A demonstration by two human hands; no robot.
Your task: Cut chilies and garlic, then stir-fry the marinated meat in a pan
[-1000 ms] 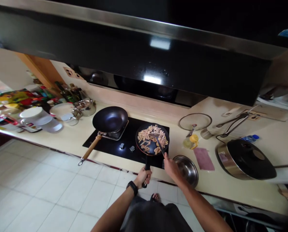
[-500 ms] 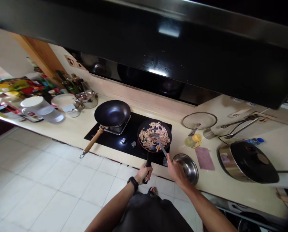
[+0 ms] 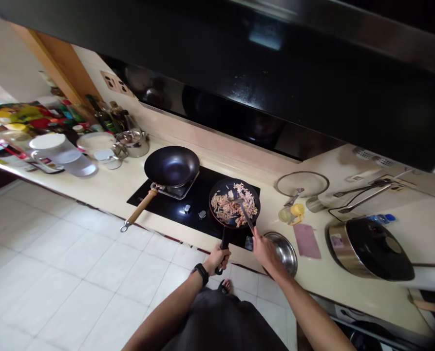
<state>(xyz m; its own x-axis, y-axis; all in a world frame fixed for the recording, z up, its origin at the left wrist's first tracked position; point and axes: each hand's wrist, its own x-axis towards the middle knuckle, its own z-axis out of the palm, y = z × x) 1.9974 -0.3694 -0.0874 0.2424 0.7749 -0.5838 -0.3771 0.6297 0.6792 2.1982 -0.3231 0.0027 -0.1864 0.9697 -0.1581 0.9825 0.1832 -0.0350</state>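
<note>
My left hand [image 3: 217,259] is wrapped round the black handle of a frying pan [image 3: 222,184], which sits on the right side of the black cooktop [image 3: 171,214]. Small pale-brown chopped pieces of food [image 3: 224,205] lie scattered across the pan. In my right hand [image 3: 265,251] is a metal spatula [image 3: 247,217], its blade in among the food near the pan's middle. A steel bowl [image 3: 286,252] stands on the counter, partly covered by my right hand and wrist.
A wok [image 3: 172,166] with a wooden handle rests on the left burner, the handle jutting past the counter edge. To the right are a glass lid [image 3: 302,184], a pink cloth [image 3: 308,241] and a large cooker [image 3: 372,248]. Jars and bottles crowd the left. A range hood [image 3: 217,63] hangs overhead.
The spatula has shifted slightly within the pan, and a bare dark patch has opened at the food's upper left. My left hand stays on the handle. The view has tilted a little.
</note>
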